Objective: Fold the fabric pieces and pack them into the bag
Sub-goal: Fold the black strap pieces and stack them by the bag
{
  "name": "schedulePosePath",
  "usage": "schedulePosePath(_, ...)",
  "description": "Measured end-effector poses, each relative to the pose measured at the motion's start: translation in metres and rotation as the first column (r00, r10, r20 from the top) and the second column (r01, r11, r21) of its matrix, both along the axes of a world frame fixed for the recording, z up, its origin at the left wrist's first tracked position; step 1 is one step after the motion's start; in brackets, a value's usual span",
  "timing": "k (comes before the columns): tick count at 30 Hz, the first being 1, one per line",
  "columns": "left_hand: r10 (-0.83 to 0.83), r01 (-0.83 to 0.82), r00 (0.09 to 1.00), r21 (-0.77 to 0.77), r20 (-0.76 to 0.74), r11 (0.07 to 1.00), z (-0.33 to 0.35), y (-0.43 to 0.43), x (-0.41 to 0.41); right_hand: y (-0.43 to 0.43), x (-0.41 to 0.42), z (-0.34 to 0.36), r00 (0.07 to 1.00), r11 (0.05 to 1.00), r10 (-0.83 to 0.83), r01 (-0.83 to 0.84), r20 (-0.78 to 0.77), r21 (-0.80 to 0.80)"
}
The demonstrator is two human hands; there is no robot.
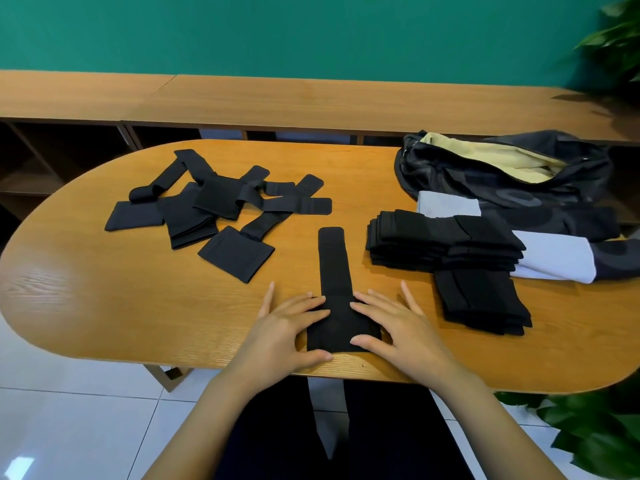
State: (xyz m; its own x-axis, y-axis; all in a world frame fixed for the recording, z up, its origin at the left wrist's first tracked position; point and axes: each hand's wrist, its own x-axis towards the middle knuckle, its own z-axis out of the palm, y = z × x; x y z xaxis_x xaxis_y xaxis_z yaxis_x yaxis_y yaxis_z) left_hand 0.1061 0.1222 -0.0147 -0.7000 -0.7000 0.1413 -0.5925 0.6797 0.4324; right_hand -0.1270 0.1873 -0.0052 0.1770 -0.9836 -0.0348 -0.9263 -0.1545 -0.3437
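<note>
Left hand (289, 329), right hand (398, 329) covering fabric piece (334, 268) edges, bag (502, 188) contents hidden

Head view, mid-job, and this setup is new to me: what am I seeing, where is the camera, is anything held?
No machine here: a person works with bare hands, and the one picture comes from a camera worn on their head, looking down at a wooden table. The left hand and right hand lie flat, fingers straight, pressing the wide end of a black fabric piece near the table's front edge; nothing is gripped. Farther left lies a loose pile of unfolded pieces. On the right sit folded stacks, and behind them the dark bag, open, showing a pale lining.
</note>
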Motion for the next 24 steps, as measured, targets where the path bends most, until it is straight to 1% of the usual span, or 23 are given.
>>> schedulePosePath(3, -0.002, 0.002, 1.0, -0.008, -0.01, 1.0, 0.001, 0.002, 0.003, 0.002, 0.001, 0.0, 1.0, 1.0, 0.021, -0.021, -0.008, -0.021)
schedulePosePath(7, 0.003, -0.003, 0.999, 0.013, -0.04, 1.0, 0.002, 0.003, 0.004, 0.006, -0.002, -0.007, 0.999, 0.983, 0.045, -0.041, 0.019, -0.181)
schedulePosePath(11, 0.032, -0.029, 0.994, 0.028, -0.102, 0.999, 0.001, 0.004, 0.001, 0.008, -0.005, -0.011, 0.997, 0.959, 0.082, -0.08, -0.003, -0.272)
schedulePosePath(15, 0.058, -0.05, 0.989, 0.067, -0.135, 0.997, 0.001, 0.003, 0.001, 0.006, -0.005, -0.014, 0.998, 0.935, 0.052, -0.058, -0.028, -0.349)
schedulePosePath(19, 0.028, -0.022, 0.99, 0.041, -0.141, 0.999, -0.002, 0.002, 0.005, 0.004, -0.002, -0.015, 0.999, 0.924, 0.023, -0.009, 0.032, -0.383)
schedulePosePath(24, 0.041, -0.042, 0.973, 0.0, -0.228, 0.999, -0.01, 0.003, 0.007, 0.003, -0.003, -0.016, 0.993, 0.915, 0.018, 0.032, 0.12, -0.402)
